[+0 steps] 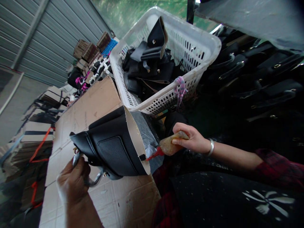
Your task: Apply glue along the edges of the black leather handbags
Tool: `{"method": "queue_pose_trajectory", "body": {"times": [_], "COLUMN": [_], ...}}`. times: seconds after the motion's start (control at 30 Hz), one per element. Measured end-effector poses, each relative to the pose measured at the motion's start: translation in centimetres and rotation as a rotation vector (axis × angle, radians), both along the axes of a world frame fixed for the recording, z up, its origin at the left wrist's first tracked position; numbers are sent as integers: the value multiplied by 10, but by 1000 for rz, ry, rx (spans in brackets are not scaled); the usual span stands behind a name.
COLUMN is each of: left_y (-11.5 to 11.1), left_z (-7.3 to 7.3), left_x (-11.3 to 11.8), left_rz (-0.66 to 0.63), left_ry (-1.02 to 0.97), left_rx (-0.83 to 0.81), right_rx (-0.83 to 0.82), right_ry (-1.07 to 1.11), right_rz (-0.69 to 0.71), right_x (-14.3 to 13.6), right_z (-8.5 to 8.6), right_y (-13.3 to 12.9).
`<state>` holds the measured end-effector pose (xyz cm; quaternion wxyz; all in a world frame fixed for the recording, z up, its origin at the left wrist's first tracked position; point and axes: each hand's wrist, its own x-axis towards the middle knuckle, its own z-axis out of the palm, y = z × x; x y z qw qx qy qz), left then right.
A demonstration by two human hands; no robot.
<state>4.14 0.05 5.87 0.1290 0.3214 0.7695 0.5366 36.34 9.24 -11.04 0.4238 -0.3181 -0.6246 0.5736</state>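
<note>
Nearest lay a dark apron (209, 202) with a white pattern; above it the right forearm (237, 158) reached in from the side, a pale bangle (211, 147) at the wrist; the right hand (193, 139) was wrapped round a yellowish bottle (171, 145), tipped so that its red nozzle (155, 154) aimed at the pale lining (135, 133) of a black bag (111, 144); the slim tip was probably held low for fine placing, close to a small black tab (142, 157) at the bag's edge; whether it touched was too small to tell.

The left forearm (82, 212) rose from the bottom edge; the left hand (74, 180) was curled tightly round a handle (98, 178) sheathed in shiny wrapping, knuckles toward the bag; this grip seemed meant to steady the bag and keep its mouth turned toward the bottle; the bag itself was on its side over a cardboard sheet (133, 196), which presumably guarded its surface from scuffs.

Beyond it stood a white basket (201, 65), a knotted cloth strip (180, 90) tied to its rim and black pieces (152, 69) heaped inside, perhaps for easy reach; more black bags (261, 79) crowded the shadows at the right; farther off, stacks (38, 134) stood along the left, with a corrugated wall (30, 34) behind.
</note>
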Motion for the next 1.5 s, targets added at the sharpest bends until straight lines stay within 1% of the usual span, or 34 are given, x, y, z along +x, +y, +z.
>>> {"method": "queue_pose_trajectory", "body": {"times": [0.13, 0.23, 0.33, 0.53, 0.7, 0.77, 0.87, 1.0, 1.17, 1.23, 1.3, 1.4, 1.5], "left_y": [0, 0, -1, -1, 1, 2, 3, 3, 0, 0, 1, 2, 3], "left_z": [0, 0, 1, 0, 0, 0, 0, 0, 1, 0, 0, -1, -2], "left_x": [0, 2, 3, 1, 4, 6, 7, 6, 4, 4, 4, 5, 4], "left_rz": [2, 23, 11, 34, 17, 19, 9, 17, 26, 50, 69, 56, 40], "left_ry": [-19, -22, -9, 6, 7, 3, -1, 3, 15, 15, 16, 17, 22], "left_rx": [7, 9, 13, 9, 16, 12, 13, 5, -2, -15, -16, 1, 6], "right_rx": [6, -27, -68, -101, -150, -143, -79, 15, -23, -45, -51, -49, -108], "right_ry": [2, -8, -14, -10, 3, 15, 21, 13, -18, -24, -20, -14, -11], "right_rz": [-79, -143, -194, -148, -32, -8, 2, -32, -182, -218, -219, -185, -146], "right_x": [-4, -9, -13, -17, -9, -6, -3, -2, -5, -8, -11, -13, -11], "right_z": [0, 0, -1, -3, -3, -3, -3, -3, -5, -5, -5, -5, -5], "right_y": [0, 1, 2, 3, -2, -3, -3, -3, -2, -2, -1, -1, -3]}}
